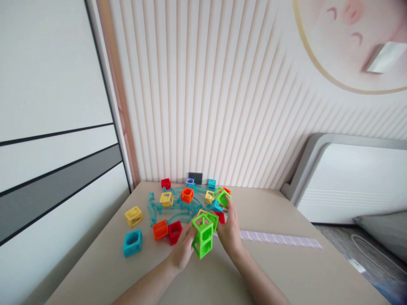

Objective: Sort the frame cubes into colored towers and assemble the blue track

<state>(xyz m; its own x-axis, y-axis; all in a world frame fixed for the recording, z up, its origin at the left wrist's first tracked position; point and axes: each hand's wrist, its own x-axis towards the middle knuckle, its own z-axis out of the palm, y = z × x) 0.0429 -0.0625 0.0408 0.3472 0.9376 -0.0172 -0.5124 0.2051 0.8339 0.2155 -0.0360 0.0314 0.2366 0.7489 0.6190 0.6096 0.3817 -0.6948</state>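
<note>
Gripping green stack (202, 239) at its left side w/ L hand (184, 249), fingers pinching the frame, stack upright-ish above near-mid table (270, 209). R hand (230, 228) a bit farther & right; fingertips pinching green cube (221, 197) at its right side, cube tilted, thumb contact unclear. Green block (212, 221) sits btwn the hands, just beside stack's far right; can't tell if joined.

Edges: far edge runs along ribbed wall (203, 93), left edge by cabinet (54, 186), right edge slants twd floor (337, 241). Most room is right of R hand, w/ purple strip (280, 239) lying across it. Left is tighter: red cube (174, 232) just beside L hand, then orange cube (160, 230), blue cube (132, 243). Far side crowded w/ teal track (152, 207) & more cubes.
</note>
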